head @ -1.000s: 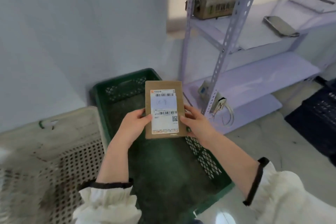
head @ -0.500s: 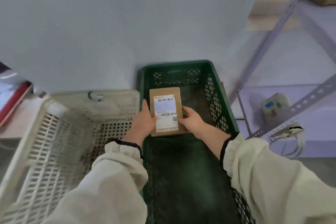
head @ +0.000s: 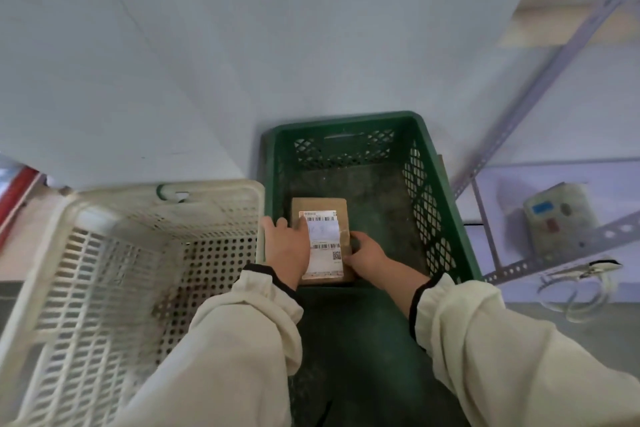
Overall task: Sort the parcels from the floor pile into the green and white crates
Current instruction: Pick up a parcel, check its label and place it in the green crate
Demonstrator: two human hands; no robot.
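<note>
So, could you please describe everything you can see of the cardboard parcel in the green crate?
The parcel is a flat brown cardboard box, label side up, its white shipping label bearing barcodes and a QR code. It is low inside the green crate, near its left wall. The left hand holds its left edge, thumb on the label; the right hand grips its right edge.

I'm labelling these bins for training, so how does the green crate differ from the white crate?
The green crate is dark green with diamond-lattice walls; the white crate is cream with round holes and slots. The green crate has the parcel inside its walls, held by the left hand and right hand; the white crate shows no parcel. Both are open-topped perforated crates, side by side.
</note>
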